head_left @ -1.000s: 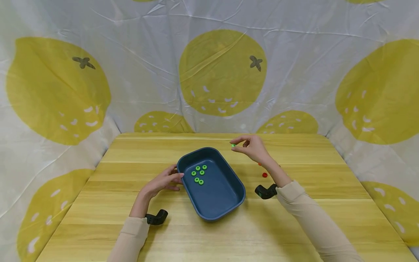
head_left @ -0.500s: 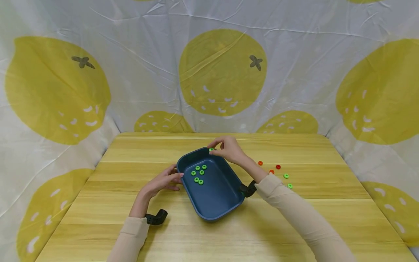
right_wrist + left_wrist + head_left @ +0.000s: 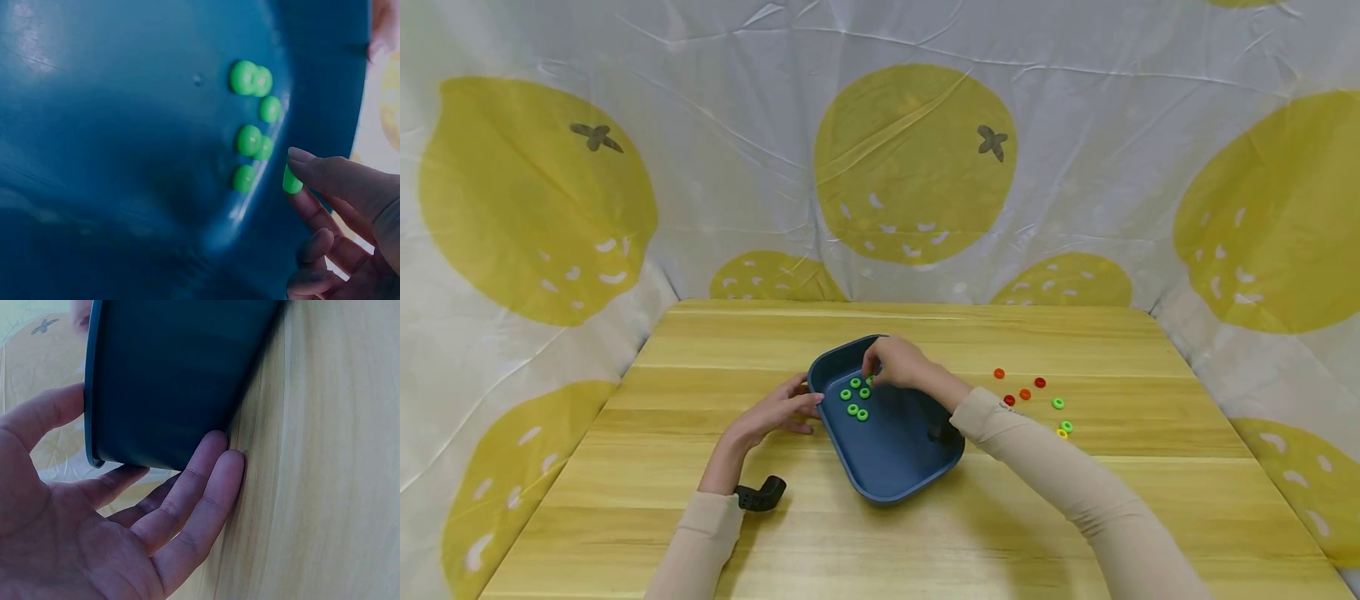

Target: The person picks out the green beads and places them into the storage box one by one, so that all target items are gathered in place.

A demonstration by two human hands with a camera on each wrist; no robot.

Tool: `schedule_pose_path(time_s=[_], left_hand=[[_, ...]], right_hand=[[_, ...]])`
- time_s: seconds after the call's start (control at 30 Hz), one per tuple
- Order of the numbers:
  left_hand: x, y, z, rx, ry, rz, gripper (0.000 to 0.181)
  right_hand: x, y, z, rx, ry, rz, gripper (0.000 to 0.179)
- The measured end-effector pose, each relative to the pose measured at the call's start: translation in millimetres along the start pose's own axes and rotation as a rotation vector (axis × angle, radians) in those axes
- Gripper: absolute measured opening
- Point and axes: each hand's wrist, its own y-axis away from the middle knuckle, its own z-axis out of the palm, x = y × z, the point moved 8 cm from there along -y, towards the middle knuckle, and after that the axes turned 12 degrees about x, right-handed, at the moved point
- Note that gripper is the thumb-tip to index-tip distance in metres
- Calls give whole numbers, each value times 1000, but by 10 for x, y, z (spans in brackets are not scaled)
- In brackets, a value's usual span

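Observation:
My left hand (image 3: 775, 417) is at the left side of a dark blue tray (image 3: 880, 500). In the left wrist view its thumb (image 3: 59, 409) rests at the rim while the other fingers lie nearly straight by the outer wall. Over the tray's far part, my right hand (image 3: 904, 363) pinches a small green ring-shaped bead (image 3: 292, 180) between thumb and forefinger, held above the floor in the right wrist view. Several green beads (image 3: 853, 409) lie on the tray floor below, close to the far left corner.
Right of the tray, on the wooden table (image 3: 700, 350), several loose beads lie scattered: orange (image 3: 999, 373), red (image 3: 1040, 382), green (image 3: 1057, 403) and yellow (image 3: 1062, 433). The right forearm crosses over the tray's right rim. A lemon-print cloth (image 3: 917, 167) stands behind the table.
My right hand has moved left from beyond the tray's right side and down into the tray, carrying the green bead. Beads on the right came into sight. The left hand stays put.

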Motion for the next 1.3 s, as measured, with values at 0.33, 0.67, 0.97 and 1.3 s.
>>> schedule_pose_path(time_s=[0.33, 0.67, 0.97, 1.3], left_hand=[[28, -12, 17, -3, 0, 9, 64], [61, 0, 22, -12, 4, 24, 65], [45, 4, 15, -13, 7, 21, 64], [29, -7, 8, -6, 9, 7, 66]], right_hand=[[39, 54, 217, -35, 17, 30, 6], [64, 116, 280, -51, 48, 42, 8], [2, 100, 74, 54, -7, -2, 7], [62, 73, -244, 209, -418, 106, 19]])
